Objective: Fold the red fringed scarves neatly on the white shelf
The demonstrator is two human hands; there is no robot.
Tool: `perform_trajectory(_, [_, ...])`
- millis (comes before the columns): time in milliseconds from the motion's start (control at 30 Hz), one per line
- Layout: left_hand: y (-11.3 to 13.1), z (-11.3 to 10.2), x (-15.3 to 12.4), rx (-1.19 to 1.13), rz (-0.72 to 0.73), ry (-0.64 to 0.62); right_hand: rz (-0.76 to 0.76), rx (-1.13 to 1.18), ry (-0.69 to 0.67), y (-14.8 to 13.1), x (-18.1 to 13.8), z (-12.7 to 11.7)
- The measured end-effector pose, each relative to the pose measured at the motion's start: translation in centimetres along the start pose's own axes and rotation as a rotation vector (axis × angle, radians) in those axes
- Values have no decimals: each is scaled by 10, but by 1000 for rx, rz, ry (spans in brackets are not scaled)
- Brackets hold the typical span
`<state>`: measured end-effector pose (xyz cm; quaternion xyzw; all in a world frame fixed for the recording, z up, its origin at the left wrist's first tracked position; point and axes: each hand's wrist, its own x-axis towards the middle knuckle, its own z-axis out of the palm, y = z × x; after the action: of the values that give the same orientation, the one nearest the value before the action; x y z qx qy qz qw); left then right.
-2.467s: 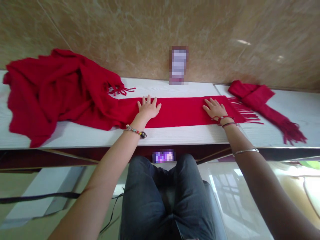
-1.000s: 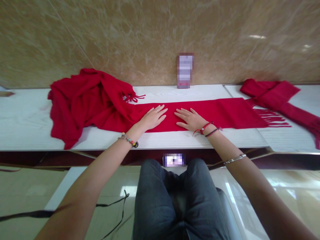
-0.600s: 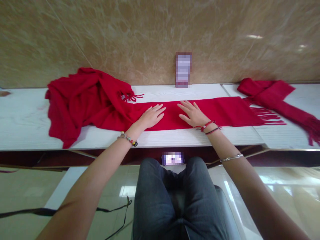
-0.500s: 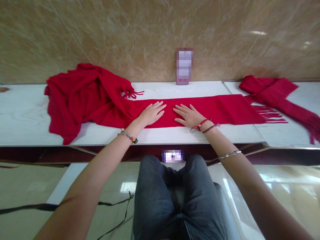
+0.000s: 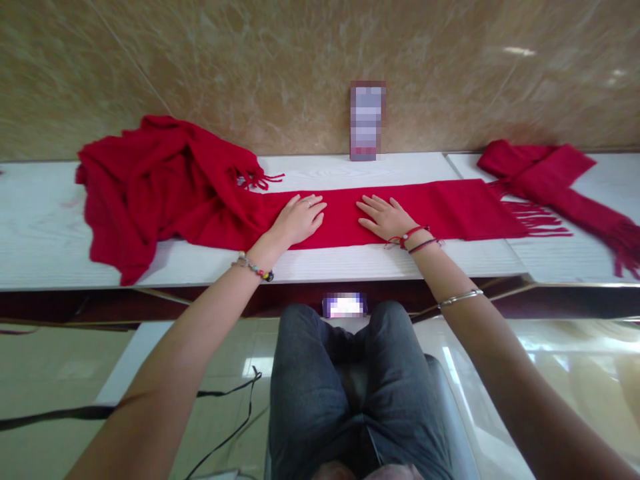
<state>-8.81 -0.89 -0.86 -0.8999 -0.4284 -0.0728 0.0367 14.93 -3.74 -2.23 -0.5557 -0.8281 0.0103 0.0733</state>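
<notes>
A red fringed scarf point(image 5: 340, 217) lies lengthwise on the white tabletop. Its right part is a flat strip ending in tassels, while its left part is heaped in loose folds, with a bit of fringe showing at the heap's back edge. My left hand point(image 5: 299, 220) rests palm down on the strip, close to where the folds begin, fingers stretched out. Farther right, my right hand point(image 5: 386, 217) also presses flat on the cloth with its fingers spread. A stretch of smooth red fabric shows between the two hands.
Another red fringed piece point(image 5: 555, 173), folded over itself, lies at the right by the strip's tassels. A blurred-out upright object point(image 5: 367, 121) stands against the marbled wall point(image 5: 250, 67). The white table's point(image 5: 340, 263) front edge runs above my knees; a dark strap point(image 5: 230, 430) hangs at lower left.
My right hand has slid slightly right along the strip, widening the gap between my hands. My left hand stays in nearly the same place on the cloth. The whole view has shifted a little.
</notes>
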Motion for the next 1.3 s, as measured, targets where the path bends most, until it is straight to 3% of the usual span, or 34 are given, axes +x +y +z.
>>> perform_trajectory(133, [-12,-18,-9,104,8,49,-4,-46,-27,-3,0,1])
perform_trajectory(267, [-63,-38,-29,100,-101,20,0,-52,-27,-2,-2,-2])
perform_trajectory(400, [-113,-44,-59,18,-59,-168,9,-38,-33,-3,-2,-1])
perform_trajectory(467, [-122,-45,-72,13,-40,-171,15,-32,-32,-3,-2,0])
perform_trajectory(667, [-110,-50,-92,26,29,-7,14,-15,-13,-3,-2,0])
perform_trajectory(933, [-106,-57,-108,293,-61,-71,17,1,-13,-2,-1,-1])
perform_trajectory(1133, [-103,-79,-102,344,-111,130,30,4,-35,-2,0,-2])
perform_trajectory(1200, [-103,-79,-103,333,-84,62,29,2,-38,-2,0,-3])
perform_trajectory(1300, [-105,-65,-109,267,10,-194,25,2,-37,-1,0,-2])
